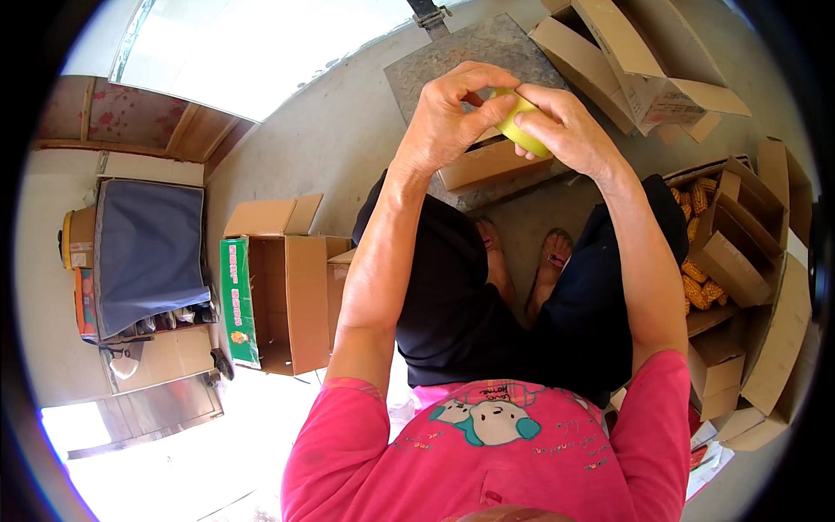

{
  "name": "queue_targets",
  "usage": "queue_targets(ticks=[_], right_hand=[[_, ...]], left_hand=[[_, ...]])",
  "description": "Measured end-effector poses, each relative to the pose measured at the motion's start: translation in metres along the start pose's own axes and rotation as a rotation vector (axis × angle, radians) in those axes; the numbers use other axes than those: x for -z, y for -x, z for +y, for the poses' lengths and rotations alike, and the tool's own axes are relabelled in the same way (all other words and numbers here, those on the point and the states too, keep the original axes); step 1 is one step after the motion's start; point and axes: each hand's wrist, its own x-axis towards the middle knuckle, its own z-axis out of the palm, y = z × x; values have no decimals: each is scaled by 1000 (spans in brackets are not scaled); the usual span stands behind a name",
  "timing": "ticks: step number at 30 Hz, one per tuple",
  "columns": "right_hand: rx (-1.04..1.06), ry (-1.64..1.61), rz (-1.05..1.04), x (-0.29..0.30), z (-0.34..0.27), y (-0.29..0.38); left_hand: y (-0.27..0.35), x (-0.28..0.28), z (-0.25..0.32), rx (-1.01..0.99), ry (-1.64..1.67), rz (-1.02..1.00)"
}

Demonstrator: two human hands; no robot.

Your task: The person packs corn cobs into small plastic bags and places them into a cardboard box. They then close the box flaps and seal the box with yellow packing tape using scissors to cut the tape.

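Note:
A roll of yellow adhesive tape (530, 140) is held up over the knees between both hands. My right hand (566, 130) grips the roll from the right, thumb on its near side and fingers around it. My left hand (450, 107) touches the roll's left edge, thumb and forefinger tips pinched together there. Whether a loose tape end lies between those fingertips cannot be seen. Beneath the hands, a cardboard box (492, 166) rests on a flat metal platform (417, 72), partly hidden by the hands.
Open cardboard boxes stand at the upper right (652, 65) and on the left, one with a green panel (240, 300). On the right, corn cobs (701, 290) lie in a box beside smaller cartons (737, 261). A blue cloth (153, 251) covers a rack at far left.

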Motion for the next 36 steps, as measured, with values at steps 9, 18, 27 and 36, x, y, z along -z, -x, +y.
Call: queue_targets(ticks=[9,18,27,36], right_hand=[[-19,-6,-35,0,2,0],[-40,-2,-38,-3,1,0],[-59,2,-44,-4,2,0],[-44,-18,-28,1,0,-1]], left_hand=[[2,3,-3,45,50,-16],[4,3,2,167,66,6],[4,4,-2,215,72,-6],[5,4,5,190,26,-3]])
